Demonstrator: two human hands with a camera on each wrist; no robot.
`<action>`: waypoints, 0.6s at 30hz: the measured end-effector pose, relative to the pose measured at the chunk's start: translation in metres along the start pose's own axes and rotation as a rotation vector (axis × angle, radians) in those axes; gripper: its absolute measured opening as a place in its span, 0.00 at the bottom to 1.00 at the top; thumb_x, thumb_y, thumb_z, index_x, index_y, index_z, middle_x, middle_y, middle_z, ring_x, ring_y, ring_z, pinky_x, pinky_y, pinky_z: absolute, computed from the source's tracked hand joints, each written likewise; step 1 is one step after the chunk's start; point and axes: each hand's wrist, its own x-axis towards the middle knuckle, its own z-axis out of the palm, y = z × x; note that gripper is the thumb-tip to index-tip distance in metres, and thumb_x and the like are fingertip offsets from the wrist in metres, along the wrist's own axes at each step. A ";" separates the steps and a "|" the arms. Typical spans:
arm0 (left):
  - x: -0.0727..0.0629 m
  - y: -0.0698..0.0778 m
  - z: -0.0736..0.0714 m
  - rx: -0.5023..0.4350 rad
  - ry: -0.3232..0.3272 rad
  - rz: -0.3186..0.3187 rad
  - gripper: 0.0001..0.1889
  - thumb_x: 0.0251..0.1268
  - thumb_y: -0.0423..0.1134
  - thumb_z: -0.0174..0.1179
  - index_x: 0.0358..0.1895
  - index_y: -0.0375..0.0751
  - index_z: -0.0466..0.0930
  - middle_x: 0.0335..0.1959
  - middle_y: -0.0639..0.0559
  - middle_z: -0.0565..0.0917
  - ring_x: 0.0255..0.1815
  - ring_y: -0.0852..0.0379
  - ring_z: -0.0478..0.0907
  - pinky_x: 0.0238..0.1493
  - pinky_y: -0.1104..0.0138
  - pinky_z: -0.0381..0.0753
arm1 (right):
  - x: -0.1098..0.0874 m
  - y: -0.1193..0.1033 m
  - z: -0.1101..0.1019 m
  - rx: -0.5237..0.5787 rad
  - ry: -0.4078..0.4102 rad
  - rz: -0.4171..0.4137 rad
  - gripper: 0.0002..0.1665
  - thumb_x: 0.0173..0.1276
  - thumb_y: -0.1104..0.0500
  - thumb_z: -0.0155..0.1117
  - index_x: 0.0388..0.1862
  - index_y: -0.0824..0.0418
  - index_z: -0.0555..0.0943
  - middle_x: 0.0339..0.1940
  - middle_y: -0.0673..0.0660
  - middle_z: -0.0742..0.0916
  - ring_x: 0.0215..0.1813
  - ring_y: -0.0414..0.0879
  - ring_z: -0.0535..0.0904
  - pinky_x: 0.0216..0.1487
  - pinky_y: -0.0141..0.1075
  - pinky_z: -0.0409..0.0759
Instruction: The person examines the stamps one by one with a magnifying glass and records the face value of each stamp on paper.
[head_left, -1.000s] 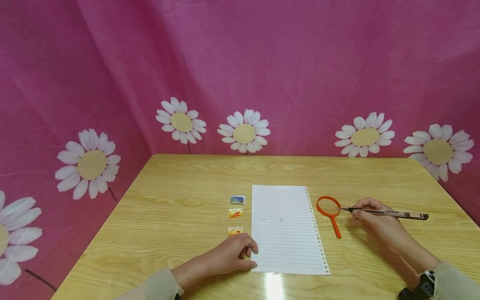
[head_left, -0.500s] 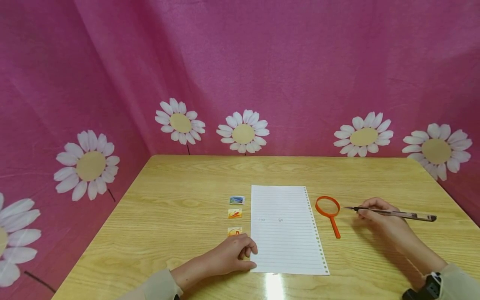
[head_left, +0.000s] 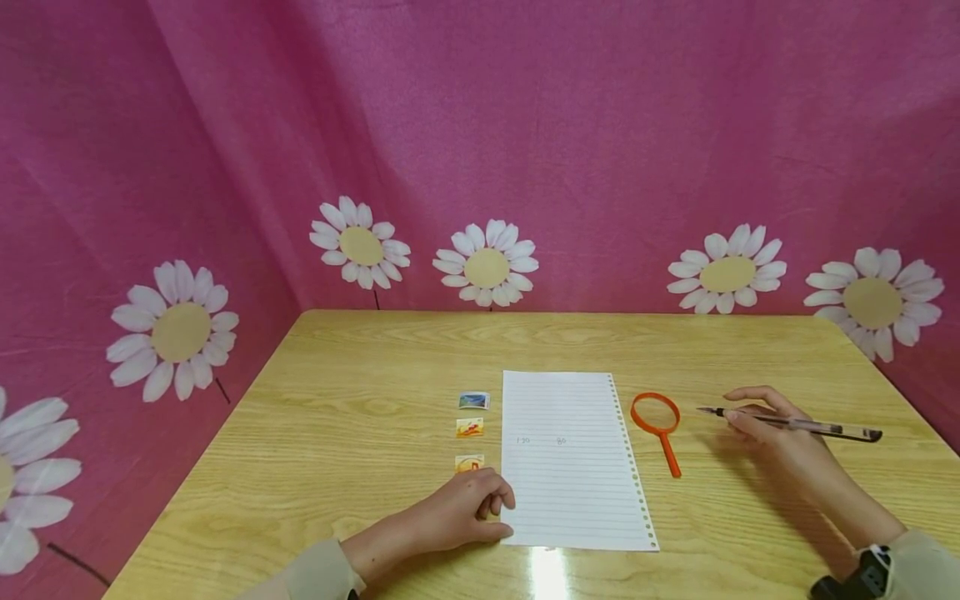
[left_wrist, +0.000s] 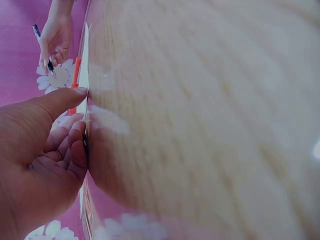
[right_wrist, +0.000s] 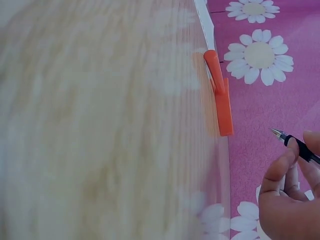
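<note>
My right hand pinches a black and clear pen above the table, right of an orange magnifying glass. The bare pen tip points left. In the right wrist view the pen sits between thumb and fingers, raised off the tabletop. My left hand rests at the left edge of a lined sheet of paper, fingers loosely bent, thumb touching the edge. Handwritten numbers stand on the sheet. Beyond that hand lie a yellow stamp, partly covered, another yellow stamp and a blue stamp.
Everything lies on a wooden table. A pink curtain with white daisies surrounds its far side and both ends. The magnifying glass lies flat, its handle toward the near side, close beside the paper's punched edge.
My right hand has drawn back to the right with the pen, whose tip has left the magnifying glass. Its index finger is now raised more. The left hand has stayed put.
</note>
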 end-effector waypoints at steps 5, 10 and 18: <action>0.000 0.000 0.000 0.009 0.004 0.008 0.10 0.63 0.39 0.67 0.42 0.42 0.77 0.31 0.57 0.73 0.29 0.73 0.63 0.35 0.79 0.68 | 0.000 0.000 0.000 -0.065 0.020 0.010 0.14 0.74 0.64 0.55 0.51 0.47 0.79 0.24 0.43 0.82 0.25 0.40 0.73 0.24 0.37 0.66; 0.000 0.000 -0.001 0.014 0.007 0.013 0.10 0.62 0.39 0.67 0.42 0.42 0.77 0.31 0.56 0.73 0.29 0.73 0.63 0.34 0.80 0.68 | 0.000 -0.001 0.001 -0.101 0.027 0.008 0.10 0.75 0.62 0.55 0.49 0.52 0.80 0.20 0.44 0.76 0.22 0.46 0.65 0.24 0.43 0.56; 0.000 -0.001 0.000 0.007 0.004 0.013 0.10 0.63 0.39 0.67 0.42 0.42 0.77 0.31 0.56 0.73 0.28 0.72 0.62 0.34 0.80 0.68 | 0.000 -0.001 0.001 -0.044 0.052 0.018 0.13 0.73 0.64 0.57 0.50 0.51 0.82 0.32 0.37 0.83 0.31 0.33 0.75 0.27 0.31 0.71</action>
